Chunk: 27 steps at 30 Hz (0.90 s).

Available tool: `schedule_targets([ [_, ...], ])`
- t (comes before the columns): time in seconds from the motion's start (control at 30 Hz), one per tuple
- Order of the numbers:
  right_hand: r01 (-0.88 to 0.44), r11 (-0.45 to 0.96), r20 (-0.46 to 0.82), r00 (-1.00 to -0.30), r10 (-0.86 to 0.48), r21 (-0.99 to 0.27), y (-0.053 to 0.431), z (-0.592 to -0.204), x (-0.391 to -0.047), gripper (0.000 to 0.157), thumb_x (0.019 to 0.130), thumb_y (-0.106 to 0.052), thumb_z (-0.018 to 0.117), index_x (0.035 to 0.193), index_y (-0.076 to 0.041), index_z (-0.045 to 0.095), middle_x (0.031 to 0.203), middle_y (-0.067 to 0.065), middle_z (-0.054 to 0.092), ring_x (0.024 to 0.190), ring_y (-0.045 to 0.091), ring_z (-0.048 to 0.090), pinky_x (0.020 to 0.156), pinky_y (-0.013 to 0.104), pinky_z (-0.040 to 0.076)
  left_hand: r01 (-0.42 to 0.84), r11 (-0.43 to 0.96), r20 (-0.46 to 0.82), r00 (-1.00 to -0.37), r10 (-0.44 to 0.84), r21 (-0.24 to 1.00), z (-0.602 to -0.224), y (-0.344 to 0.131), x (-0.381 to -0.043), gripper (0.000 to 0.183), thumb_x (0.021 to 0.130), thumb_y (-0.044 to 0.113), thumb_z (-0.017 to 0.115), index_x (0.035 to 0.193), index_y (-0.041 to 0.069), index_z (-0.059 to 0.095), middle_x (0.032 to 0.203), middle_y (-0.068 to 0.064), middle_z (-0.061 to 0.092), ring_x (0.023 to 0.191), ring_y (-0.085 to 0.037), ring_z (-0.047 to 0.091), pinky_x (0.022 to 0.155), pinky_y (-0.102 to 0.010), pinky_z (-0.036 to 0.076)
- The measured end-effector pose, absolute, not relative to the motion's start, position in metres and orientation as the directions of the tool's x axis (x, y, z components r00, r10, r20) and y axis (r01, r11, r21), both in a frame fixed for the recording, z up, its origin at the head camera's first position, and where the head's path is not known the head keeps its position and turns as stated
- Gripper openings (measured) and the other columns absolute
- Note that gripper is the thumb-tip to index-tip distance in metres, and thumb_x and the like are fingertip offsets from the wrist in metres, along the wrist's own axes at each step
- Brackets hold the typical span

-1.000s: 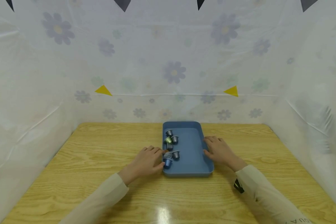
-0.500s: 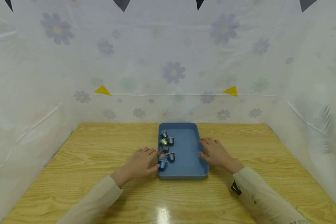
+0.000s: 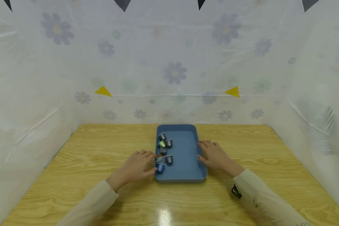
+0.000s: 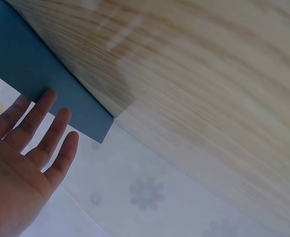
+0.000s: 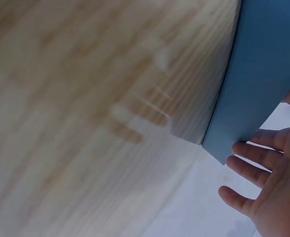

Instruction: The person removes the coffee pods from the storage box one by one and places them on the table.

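Note:
A blue rectangular tray (image 3: pixel 183 157) lies flat on the wooden table. Along its left side are several coffee capsules: a blue one (image 3: pixel 159 168), a green one (image 3: pixel 162 144), a striped-lidded one (image 3: pixel 160 160) and dark grey ones such as this capsule (image 3: pixel 169 159). My left hand (image 3: pixel 135 167) touches the tray's left wall, fingers extended and slightly bent. On the opposite side, my right hand (image 3: pixel 216 157) rests its fingertips against the right wall. Both wrist views show relaxed, spread fingers (image 4: pixel 46 101) against the tray's outer face (image 5: pixel 258 74), not wrapped round it.
The table (image 3: pixel 115 144) has a wood-grain top. White flower-patterned sheeting (image 3: pixel 175 47) encloses it at the back and both sides. A dark tag (image 3: pixel 236 191) hangs at the right sleeve (image 3: pixel 260 191).
The tray, with the capsules in it, has slid left and slightly toward the person. Both hands have moved along with it, staying at its sides.

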State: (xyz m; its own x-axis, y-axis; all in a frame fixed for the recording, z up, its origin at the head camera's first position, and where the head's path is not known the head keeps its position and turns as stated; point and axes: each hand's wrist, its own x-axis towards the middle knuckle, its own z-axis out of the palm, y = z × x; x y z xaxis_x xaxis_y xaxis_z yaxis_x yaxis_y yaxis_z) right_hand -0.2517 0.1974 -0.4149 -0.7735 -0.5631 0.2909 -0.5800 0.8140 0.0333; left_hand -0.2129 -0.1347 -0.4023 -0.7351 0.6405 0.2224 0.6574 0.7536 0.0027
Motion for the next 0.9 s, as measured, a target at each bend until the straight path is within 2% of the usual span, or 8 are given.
schedule_targets([
  [0.9, -0.573, 0.820, 0.249, -0.792, -0.557, 0.012, 0.188, -0.418, -0.245, 0.059, 0.089, -0.041, 0.054, 0.132, -0.002, 0.046, 0.133, 0.015, 0.047, 0.122, 0.031, 0.044, 0.091, 0.052, 0.040, 0.668, 0.744, 0.228, -0.726, 0.649, 0.005, -0.400, -0.147, -0.206, 0.041, 0.087, 0.045, 0.053, 0.115, 0.016, 0.059, 0.115, 0.001, 0.060, 0.104, -0.021, 0.054, 0.086, -0.042, 0.045],
])
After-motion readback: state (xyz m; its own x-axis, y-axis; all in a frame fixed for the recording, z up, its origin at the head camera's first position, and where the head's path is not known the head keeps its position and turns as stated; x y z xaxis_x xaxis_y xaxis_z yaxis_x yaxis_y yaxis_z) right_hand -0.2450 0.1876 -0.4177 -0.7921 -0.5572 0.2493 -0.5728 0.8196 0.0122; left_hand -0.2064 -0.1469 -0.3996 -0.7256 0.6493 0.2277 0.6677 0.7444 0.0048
